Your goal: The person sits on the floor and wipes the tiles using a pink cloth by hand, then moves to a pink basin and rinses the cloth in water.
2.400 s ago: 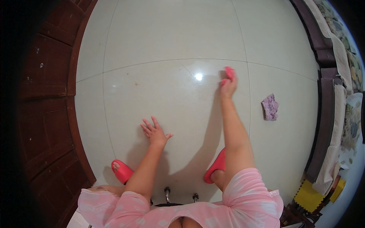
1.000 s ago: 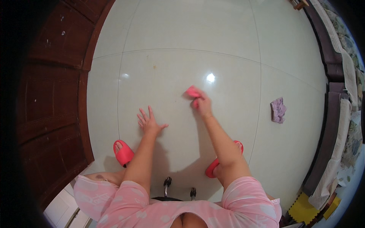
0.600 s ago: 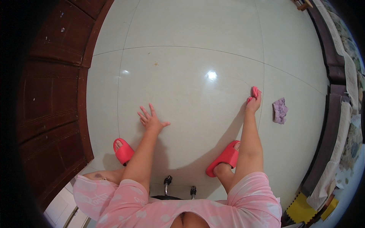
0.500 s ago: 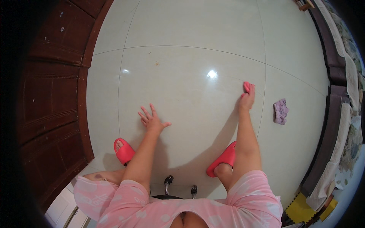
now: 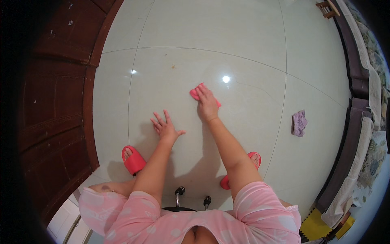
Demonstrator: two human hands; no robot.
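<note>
My right hand (image 5: pixel 208 105) presses a pink cloth (image 5: pixel 194 94) against the tiled floor (image 5: pixel 235 134), near the middle of the view. Parts of the cloth stick out past the fingers and beside the wrist; the rest is hidden under the palm. To the left, my left hand (image 5: pixel 167 129) has its fingers spread, holds nothing and appears to hover over or rest on the tiles. Small brownish specks (image 5: pixel 173 66) lie on the floor beyond both hands. A folded purple patterned cloth (image 5: pixel 299 123) lies off to the right.
Dark red-brown wooden panels (image 5: pixel 57 97) line the left side. A sofa or bed edge (image 5: pixel 359 85) with a pale cover runs along the right. A small wooden stool (image 5: pixel 327 9) stands at the far right. Black casters (image 5: pixel 180 190) sit between my red slippers (image 5: pixel 133 160).
My right hand has swept left across the floor with the pink cloth, from near the right tile line to the middle. My left hand stays nearly in place, fingers still spread.
</note>
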